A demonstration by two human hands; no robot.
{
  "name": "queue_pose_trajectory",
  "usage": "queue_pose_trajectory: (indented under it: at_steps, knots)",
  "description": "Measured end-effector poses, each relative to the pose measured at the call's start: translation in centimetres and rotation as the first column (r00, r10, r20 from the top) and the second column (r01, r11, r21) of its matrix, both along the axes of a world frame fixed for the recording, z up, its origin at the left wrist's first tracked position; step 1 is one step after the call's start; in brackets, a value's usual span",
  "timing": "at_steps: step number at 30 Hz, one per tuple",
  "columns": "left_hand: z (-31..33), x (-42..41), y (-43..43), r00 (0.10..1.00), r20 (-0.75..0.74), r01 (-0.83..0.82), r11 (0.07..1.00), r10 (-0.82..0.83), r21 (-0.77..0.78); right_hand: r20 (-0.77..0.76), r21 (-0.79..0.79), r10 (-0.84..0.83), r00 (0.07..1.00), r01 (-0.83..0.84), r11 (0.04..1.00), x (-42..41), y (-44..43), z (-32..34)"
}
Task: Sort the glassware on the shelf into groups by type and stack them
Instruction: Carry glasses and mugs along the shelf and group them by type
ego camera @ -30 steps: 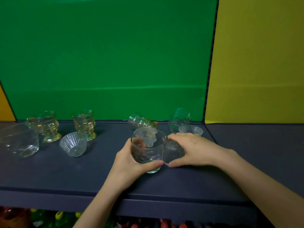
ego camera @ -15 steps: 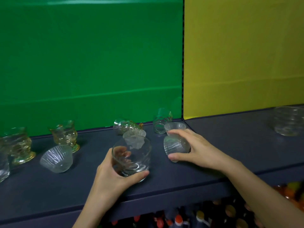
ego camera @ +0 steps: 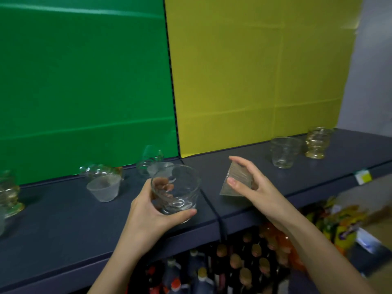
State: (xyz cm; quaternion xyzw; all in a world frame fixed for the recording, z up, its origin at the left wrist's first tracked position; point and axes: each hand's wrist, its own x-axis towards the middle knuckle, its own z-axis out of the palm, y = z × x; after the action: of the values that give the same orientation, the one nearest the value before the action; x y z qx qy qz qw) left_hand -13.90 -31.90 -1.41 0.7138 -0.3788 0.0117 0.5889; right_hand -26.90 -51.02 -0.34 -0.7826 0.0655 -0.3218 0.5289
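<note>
Holding two glasses at once, one in each hand. My left hand (ego camera: 148, 217) is wrapped round the clear tumbler (ego camera: 175, 192), thumb across the front and fingers showing through the far wall, at the front of the shelf (ego camera: 63, 219); whether its base touches the board I can't tell. My right hand (ego camera: 256, 187) pinches the ribbed cup (ego camera: 236, 179) between thumb and fingertips, tipped over with its wide mouth lower and its narrow base up.

I reckon this is the carrying step. The ribbed cup wants to go level again, mouth up, before it drops into a mate like the frosted ribbed cup (ego camera: 104, 188) off to my left. Line the rims up and lower it straight, no clinking. The tumbler looks a match for the clear glass (ego camera: 284, 152) far right, just beside the amber goblet (ego camera: 317, 145). Best set one glass down first, since a fingertip pinch on slick ribs feels chancy.

Writing? A small yellow tag (ego camera: 363, 177) sits on the shelf edge, too blurred to read. Bottles (ego camera: 233, 266) and bright packets (ego camera: 339, 219) below show nothing legible either.
</note>
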Motion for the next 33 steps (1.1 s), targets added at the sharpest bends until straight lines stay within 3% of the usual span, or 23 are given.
queue_pose_trajectory:
  at_steps: [8, 17, 26, 33]
  knots:
    - [0.1, -6.9, -11.2, 1.000, -0.023, 0.013, 1.000, -0.013, 0.002, 0.076, 0.075, -0.104, 0.992, 0.099, 0.992, -8.2, -9.3, 0.1]
    - [0.2, -10.6, -21.7, 0.995, -0.009, -0.104, 0.993, 0.104, 0.058, 0.127, 0.145, -0.195, 0.973, 0.176, 0.974, -14.0, -19.1, -0.6]
    - [-0.6, -8.5, -27.8, 0.975, 0.032, -0.220, 0.964, 0.218, 0.147, 0.147, 0.163, -0.249, 0.957, 0.225, 0.961, -14.8, -26.2, -1.0]
    - [-0.5, -6.6, -29.9, 0.951, -0.023, -0.297, 0.931, 0.309, 0.214, 0.118, 0.141, -0.204, 0.972, 0.186, 0.972, -12.1, -32.8, -2.0]
